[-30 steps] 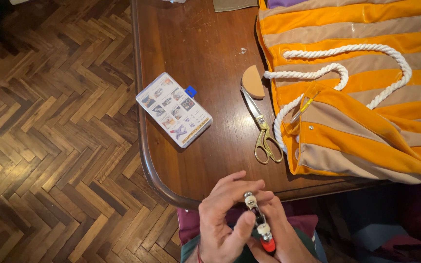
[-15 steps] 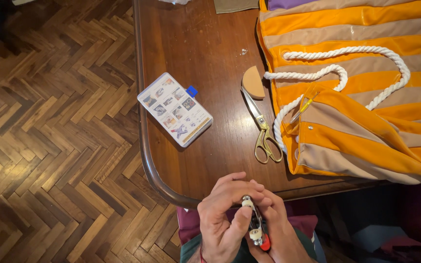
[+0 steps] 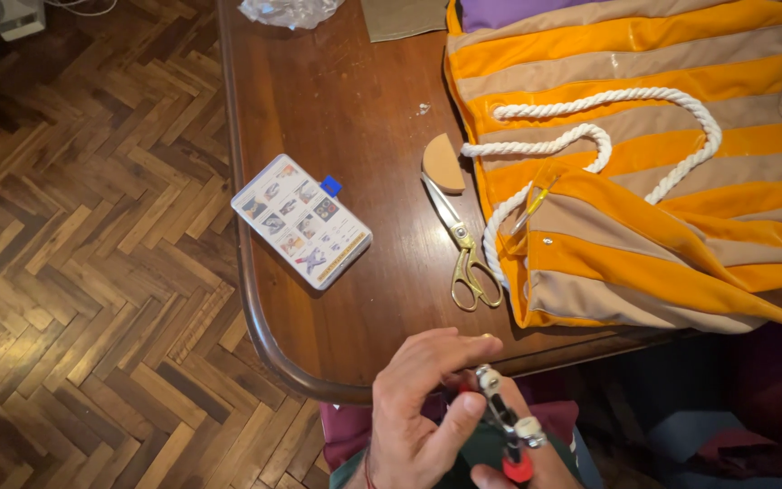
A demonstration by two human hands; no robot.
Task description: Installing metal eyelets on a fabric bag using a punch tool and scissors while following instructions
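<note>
Just below the front edge of the dark wooden table, my left hand is closed around a small plier-like tool with metal jaws and a red handle tip. My right hand shows only partly at the bottom edge and holds the tool's lower end. On the table lie gold-handled scissors and a tan half-round piece. Next to them rests an orange and beige striped bag with a white rope handle.
A flat clear plastic case with a picture card and a blue clasp lies at the table's left edge. Crumpled clear plastic and a brown card sit at the far end. Herringbone parquet floor lies to the left.
Both hands have turned the tool a little, and its metal end now points more to the upper left. The things on the table have not moved.
</note>
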